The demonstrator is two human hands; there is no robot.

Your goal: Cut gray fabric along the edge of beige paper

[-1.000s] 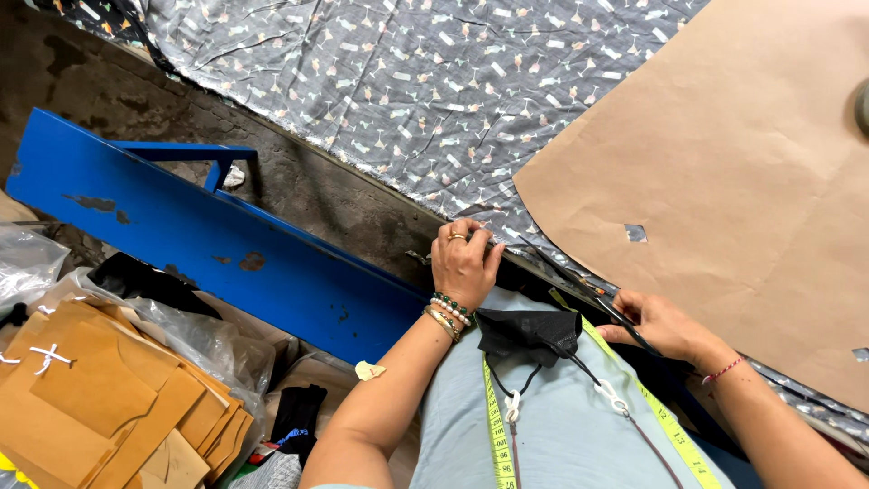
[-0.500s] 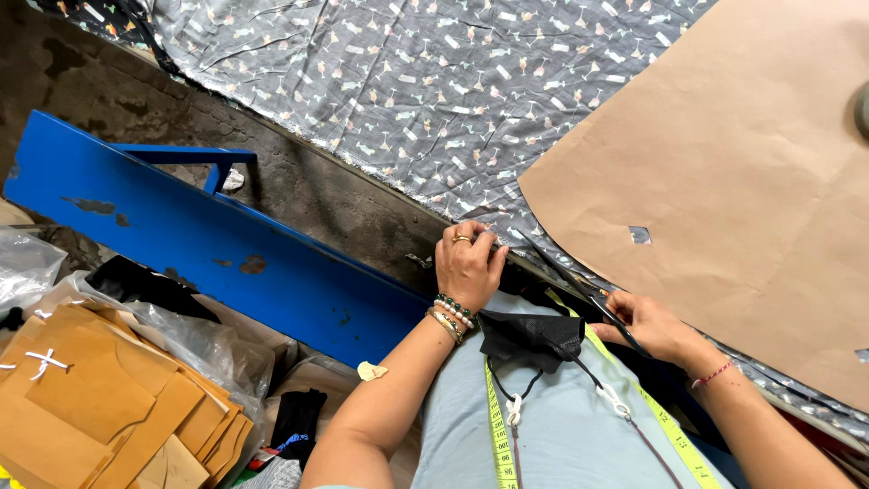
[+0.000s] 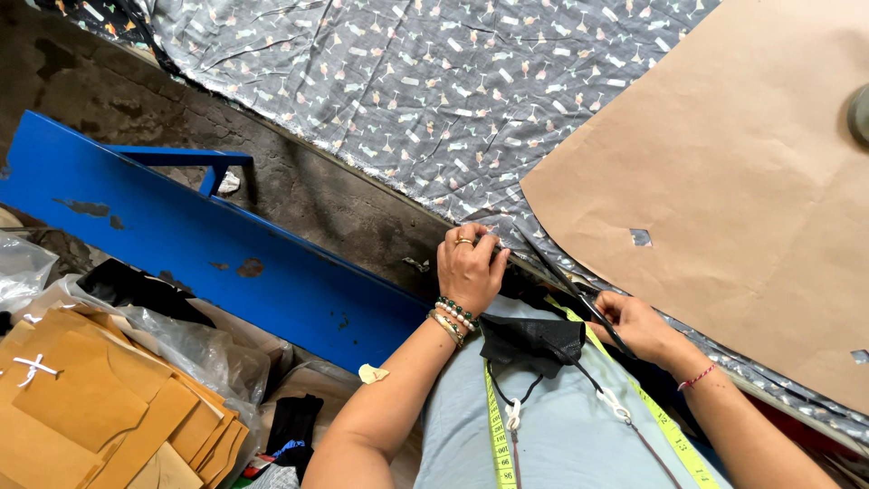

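The head camera looks down over the person's chest onto a counter [image 3: 362,213] with a dark, worn edge, spread with grey cotton fabric printed with small pale motifs [image 3: 434,81]. A large sheet of brown paper pattern [image 3: 724,181] lies on the fabric at the right, with a small square notch cut through it.

The left hand [image 3: 469,264], ring on one finger and beaded bracelets at the wrist, lies palm down with fingers curled on the fabric's near edge, pinning it to the counter; it grips nothing. The right hand [image 3: 638,324] is closed around the handles of dark long-bladed scissors [image 3: 566,281], whose blades point up and left along the curved edge of the paper, their tips near the left hand.

The step in hand looks like cutting the fabric around the pattern's outline. The next move would call for keeping the cloth flat and following the curve closely.

A yellow tape measure [image 3: 496,426] hangs round the neck over a pale blue top, beside a black face mask [image 3: 534,342]. At lower left lies a stack of tan card pattern pieces [image 3: 81,407] beside clear plastic bags [image 3: 195,349], below a long blue painted metal beam [image 3: 181,244]. No readable labels show.
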